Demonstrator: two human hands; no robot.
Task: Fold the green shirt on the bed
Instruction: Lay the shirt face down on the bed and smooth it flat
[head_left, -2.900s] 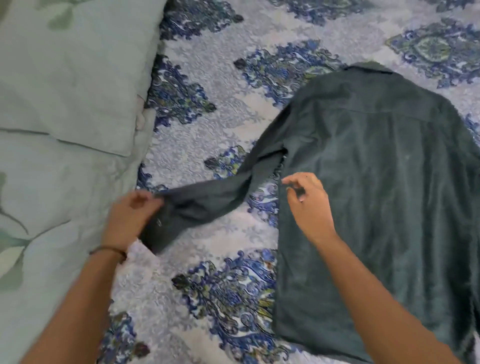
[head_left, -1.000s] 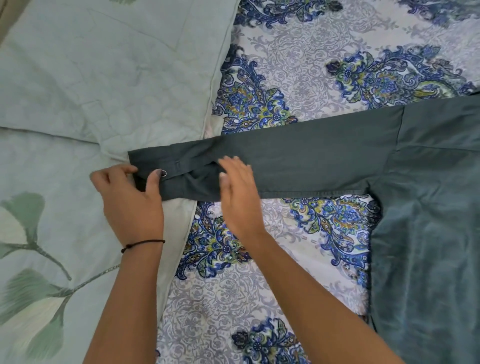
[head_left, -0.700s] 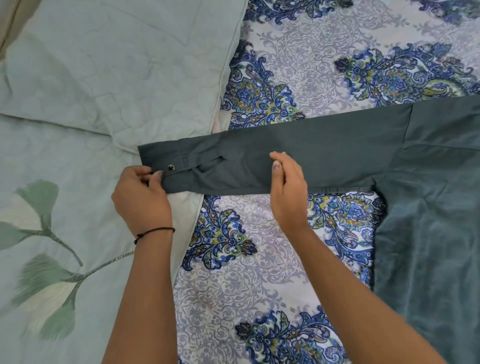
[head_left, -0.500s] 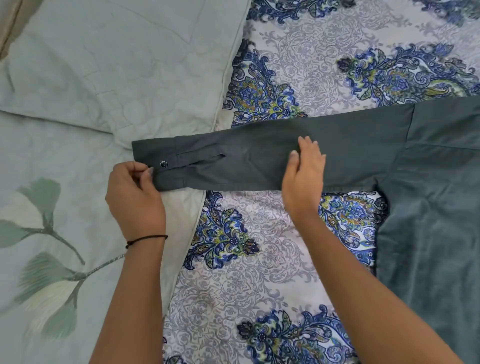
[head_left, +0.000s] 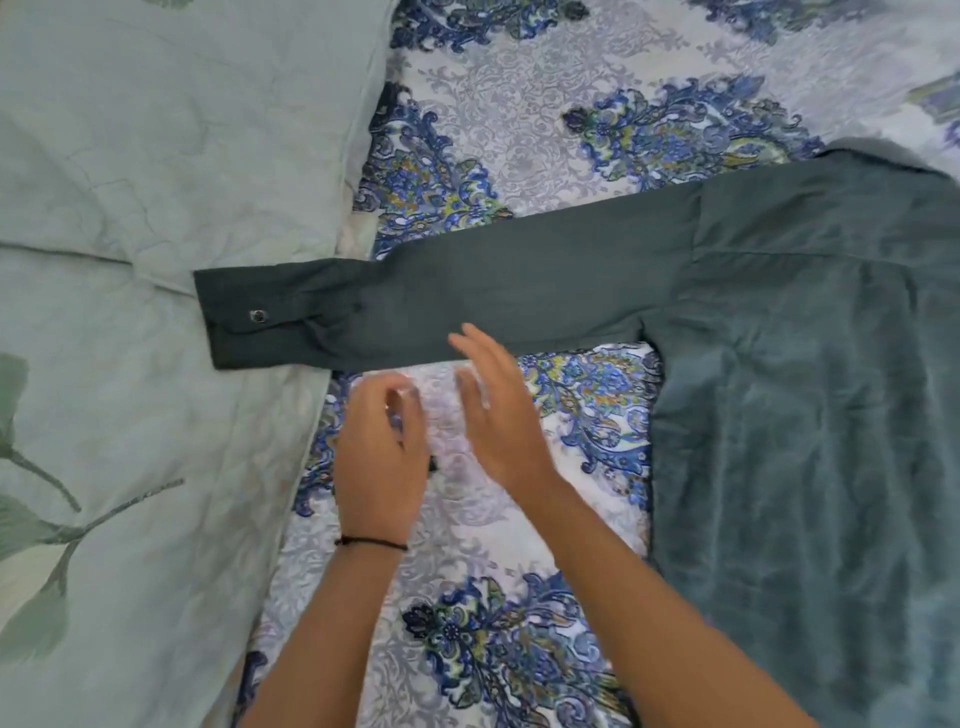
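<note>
The dark green shirt (head_left: 810, 374) lies flat on the bed at the right, back side up. Its left sleeve (head_left: 467, 306) stretches straight out to the left, and the buttoned cuff (head_left: 244, 317) rests on a pale green quilt. My left hand (head_left: 379, 452) hovers just below the sleeve, holding nothing, with its fingers loosely curled. My right hand (head_left: 498, 410) is beside it with its fingers spread, and the fingertips reach the sleeve's lower edge. Both hands are blurred by motion.
A pale green quilt with a leaf print (head_left: 130, 415) covers the left side, with a matching pillow (head_left: 182, 119) above it. The bedsheet (head_left: 519, 145) has a blue and white paisley pattern.
My left hand let go of the cuff and moved right, off the sleeve. My right hand lifted from the sleeve and drew back. The sleeve now lies flat and straight.
</note>
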